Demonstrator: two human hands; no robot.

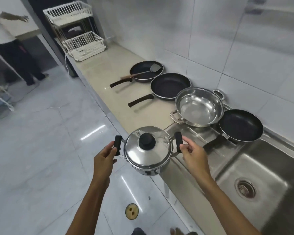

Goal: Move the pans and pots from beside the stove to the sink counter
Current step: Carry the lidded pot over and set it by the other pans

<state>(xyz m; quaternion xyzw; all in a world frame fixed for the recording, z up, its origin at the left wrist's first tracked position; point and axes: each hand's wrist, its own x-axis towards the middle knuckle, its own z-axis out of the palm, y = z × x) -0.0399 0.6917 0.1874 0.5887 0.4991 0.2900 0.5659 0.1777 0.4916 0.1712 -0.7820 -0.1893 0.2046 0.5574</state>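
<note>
I hold a lidded steel pot [148,153] in the air just off the counter's front edge. My left hand [103,158] grips its black left handle, and my right hand [192,153] pinches the black right handle. On the beige counter [98,68] lie two black frying pans [146,71] [171,86], the far one with a spatula [143,72] resting in it. A wide steel pot [199,107] with two handles sits by the sink's edge. A third black pan [240,125] rests on the sink's rim.
The steel sink [255,180] with its drain is at the lower right. A white two-tier wire dish rack [78,36] stands at the counter's far end. Another person stands at the far left. A floor drain [131,211] lies below my arms.
</note>
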